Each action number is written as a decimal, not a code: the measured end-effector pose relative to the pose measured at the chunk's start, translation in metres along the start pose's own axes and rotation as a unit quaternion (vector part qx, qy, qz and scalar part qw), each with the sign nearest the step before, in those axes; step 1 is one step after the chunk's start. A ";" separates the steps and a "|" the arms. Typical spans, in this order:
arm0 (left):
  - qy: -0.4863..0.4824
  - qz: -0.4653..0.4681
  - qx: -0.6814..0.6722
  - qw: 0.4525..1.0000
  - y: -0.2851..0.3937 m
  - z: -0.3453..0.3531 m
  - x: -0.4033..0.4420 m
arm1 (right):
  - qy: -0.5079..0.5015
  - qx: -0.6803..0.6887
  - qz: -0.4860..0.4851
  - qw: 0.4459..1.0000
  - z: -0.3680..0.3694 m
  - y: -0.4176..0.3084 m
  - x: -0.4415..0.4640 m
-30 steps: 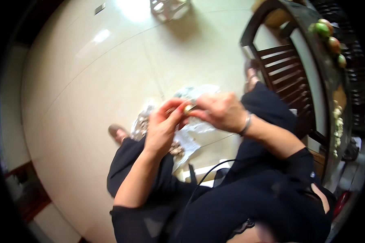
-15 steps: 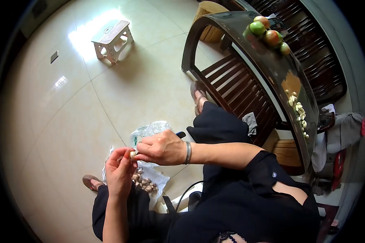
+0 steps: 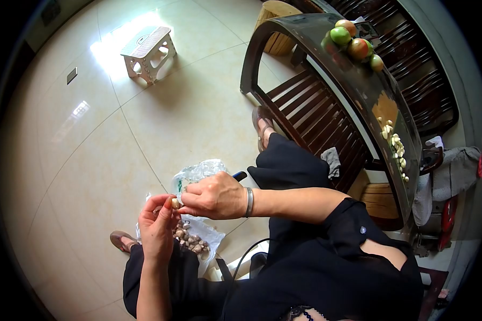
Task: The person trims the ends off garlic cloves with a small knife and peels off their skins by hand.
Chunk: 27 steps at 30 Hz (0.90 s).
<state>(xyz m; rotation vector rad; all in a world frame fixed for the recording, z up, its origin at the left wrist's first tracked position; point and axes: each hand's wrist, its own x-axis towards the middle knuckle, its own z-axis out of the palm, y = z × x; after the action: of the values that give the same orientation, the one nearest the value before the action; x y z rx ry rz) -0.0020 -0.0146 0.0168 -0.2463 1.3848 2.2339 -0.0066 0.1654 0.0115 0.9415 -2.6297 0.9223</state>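
Note:
My left hand (image 3: pixel 157 227) pinches a pale garlic clove (image 3: pixel 175 203) between thumb and fingertips. Fingers closed, my right hand (image 3: pixel 213 197) meets it at the clove, a metal bangle on the wrist. From behind the right hand sticks the blue-and-black handle of what looks like a small knife (image 3: pixel 240 175); its blade is hidden. Below both hands, several unpeeled garlic cloves (image 3: pixel 195 245) lie on a white plastic bag (image 3: pixel 213 238). Just beyond the hands is a clear, crumpled plastic bag (image 3: pixel 201 170).
On the right stands a dark glass-topped table (image 3: pixel 316 40). It bears several peeled garlic cloves (image 3: pixel 396 147) and round red-and-green fruits (image 3: pixel 359 49). A grey cloth (image 3: pixel 331 162) lies on its slatted lower shelf. A folding stool (image 3: pixel 147 51) stands on the tiled floor.
The clove has turned slightly in the left fingertips, and the right fingers have shifted a little against it. Both hands stay in nearly the same place.

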 end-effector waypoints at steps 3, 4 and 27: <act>0.021 0.002 -0.005 1.000 0.000 0.001 0.000 | -0.014 -0.010 -0.012 1.000 0.000 -0.001 -0.001; 0.013 0.000 -0.010 1.000 -0.001 0.000 0.000 | -0.011 -0.014 -0.014 1.000 -0.003 -0.001 0.000; -0.058 -0.003 -0.050 0.997 -0.001 -0.006 0.001 | -0.039 0.079 0.024 0.996 -0.008 -0.001 0.006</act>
<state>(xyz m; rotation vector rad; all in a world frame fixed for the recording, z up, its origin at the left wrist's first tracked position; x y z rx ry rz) -0.0030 -0.0186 0.0125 -0.1516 1.2139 2.2774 -0.0106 0.1666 0.0207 0.9714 -2.6867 1.1415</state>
